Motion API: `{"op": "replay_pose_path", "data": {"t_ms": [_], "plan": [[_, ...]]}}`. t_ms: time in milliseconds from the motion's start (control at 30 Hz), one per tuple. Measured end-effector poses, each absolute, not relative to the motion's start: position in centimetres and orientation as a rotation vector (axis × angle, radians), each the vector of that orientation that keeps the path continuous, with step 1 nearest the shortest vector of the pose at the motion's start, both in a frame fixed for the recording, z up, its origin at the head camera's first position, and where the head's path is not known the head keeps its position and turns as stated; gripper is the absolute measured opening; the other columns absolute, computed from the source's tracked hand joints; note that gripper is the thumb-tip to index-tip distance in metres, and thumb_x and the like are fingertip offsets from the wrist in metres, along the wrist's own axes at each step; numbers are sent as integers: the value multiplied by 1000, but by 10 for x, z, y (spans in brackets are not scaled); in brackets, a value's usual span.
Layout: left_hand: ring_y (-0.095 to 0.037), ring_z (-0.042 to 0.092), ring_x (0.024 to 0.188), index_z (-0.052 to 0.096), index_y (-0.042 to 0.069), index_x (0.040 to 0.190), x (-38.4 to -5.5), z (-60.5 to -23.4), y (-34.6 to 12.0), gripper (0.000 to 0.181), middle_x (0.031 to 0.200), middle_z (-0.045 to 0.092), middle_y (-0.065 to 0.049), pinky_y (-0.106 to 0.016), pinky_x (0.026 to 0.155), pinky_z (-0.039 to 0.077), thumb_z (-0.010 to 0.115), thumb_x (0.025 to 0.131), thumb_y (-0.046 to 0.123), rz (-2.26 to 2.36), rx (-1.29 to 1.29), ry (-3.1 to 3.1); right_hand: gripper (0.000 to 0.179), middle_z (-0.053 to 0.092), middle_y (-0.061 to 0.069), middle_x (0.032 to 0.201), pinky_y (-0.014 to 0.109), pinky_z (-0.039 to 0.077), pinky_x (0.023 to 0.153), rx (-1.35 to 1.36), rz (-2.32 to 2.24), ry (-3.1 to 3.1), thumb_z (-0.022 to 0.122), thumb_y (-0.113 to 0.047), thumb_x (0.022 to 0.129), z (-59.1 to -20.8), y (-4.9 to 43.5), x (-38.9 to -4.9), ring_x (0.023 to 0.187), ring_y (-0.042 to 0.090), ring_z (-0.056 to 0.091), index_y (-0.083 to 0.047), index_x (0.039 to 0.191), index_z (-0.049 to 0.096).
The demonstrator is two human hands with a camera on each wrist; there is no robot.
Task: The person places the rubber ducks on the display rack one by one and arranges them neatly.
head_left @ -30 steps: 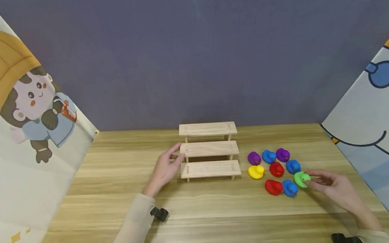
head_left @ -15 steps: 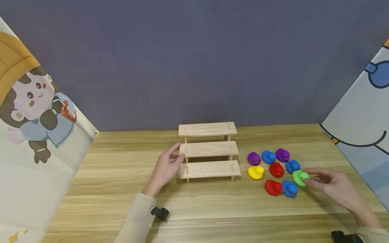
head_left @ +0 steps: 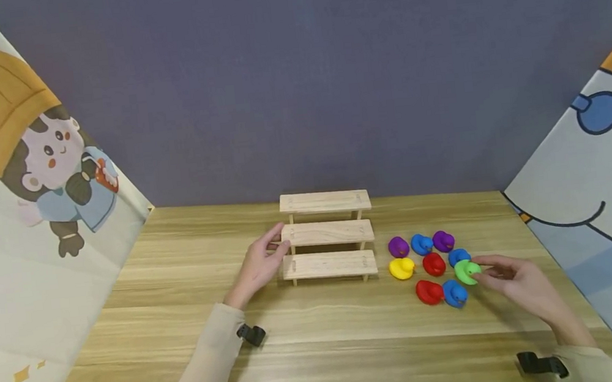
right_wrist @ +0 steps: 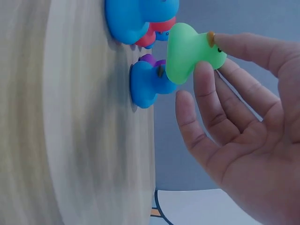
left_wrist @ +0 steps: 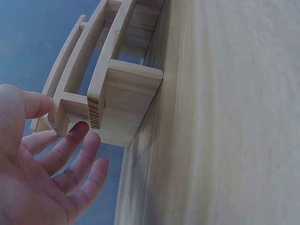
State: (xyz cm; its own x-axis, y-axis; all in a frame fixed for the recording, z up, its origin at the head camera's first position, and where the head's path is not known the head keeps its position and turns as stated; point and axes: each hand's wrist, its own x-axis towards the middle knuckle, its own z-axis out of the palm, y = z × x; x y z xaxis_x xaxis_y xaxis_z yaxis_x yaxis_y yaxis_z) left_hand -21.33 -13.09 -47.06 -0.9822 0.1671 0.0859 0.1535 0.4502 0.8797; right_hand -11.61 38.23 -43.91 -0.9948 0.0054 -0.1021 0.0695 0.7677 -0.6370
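- Left hand: thumb and forefinger pinch the rack at its middle step's left end; other fingers loosely bent.
- Right hand: thumb and fingertip pinch the green duck above the tabletop, at right.
- Yellow duck: between rack and red duck.

Even, soft light in head view; faint shadows on wooden table; wrist views duller (bluish cast).

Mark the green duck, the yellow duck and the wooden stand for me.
Green duck point(right_wrist: 185, 51): right wrist view, on its body.
Yellow duck point(head_left: 400, 270): head view, on its body.
Wooden stand point(head_left: 328, 233): head view, on the middle step's top.
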Motion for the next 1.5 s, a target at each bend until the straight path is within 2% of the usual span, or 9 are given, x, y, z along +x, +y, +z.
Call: {"op": "replay_pose_path", "data": {"t_ms": [300, 700, 1000, 1167, 1333, 1500], "plan": [[-33, 65, 122, 44, 13, 163, -215, -471, -132, 58, 136, 67, -17, -50, 106, 56, 59, 110, 29, 1619, 290, 2662, 48, 77, 18, 122, 22, 58, 75, -25, -1085, 2899, 78, -36, 99, -429, 369, -127, 89, -3, 69, -6, 136, 72], [-33, 67, 120, 42, 14, 164, -218, -471, -133, 59, 135, 69, -18, -51, 106, 56, 59, 110, 30, 1638, 289, 2649, 46, 76, 19, 124, 23, 58, 74, -76, -1145, 2937, 77, -37, 100, -424, 353, -135, 88, 2, 69, -7, 135, 73], [-29, 68, 115, 42, 22, 165, -215, -477, -130, 58, 129, 72, -13, -47, 103, 58, 59, 110, 33, 1612, 315, 2648, 47, 78, 17, 121, 23, 58, 73, -52, -1146, 2915, 78, -36, 99, -424, 346, -133, 88, 10, 72, -7, 135, 72], [-28, 69, 114, 43, 18, 164, -212, -481, -129, 59, 127, 72, -14, -47, 102, 59, 60, 110, 32, 1612, 325, 2668, 51, 76, 17, 125, 23, 57, 75, -42, -1118, 2910, 77, -40, 99, -420, 342, -133, 92, 11, 70, -7, 137, 71], [-27, 68, 115, 42, 24, 165, -210, -480, -131, 58, 128, 72, -13, -48, 104, 58, 59, 110, 34, 1626, 299, 2648, 47, 74, 18, 128, 22, 58, 77, -88, -1159, 2913, 78, -36, 99, -415, 337, -136, 93, 10, 71, -8, 136, 72], [-28, 68, 115, 41, 21, 166, -209, -479, -132, 57, 125, 73, -14, -48, 106, 57, 56, 112, 33, 1661, 310, 2626, 44, 74, 18, 131, 23, 59, 75, -132, -1189, 2913, 78, -34, 100, -412, 333, -139, 91, 6, 70, -9, 136, 72]]}}
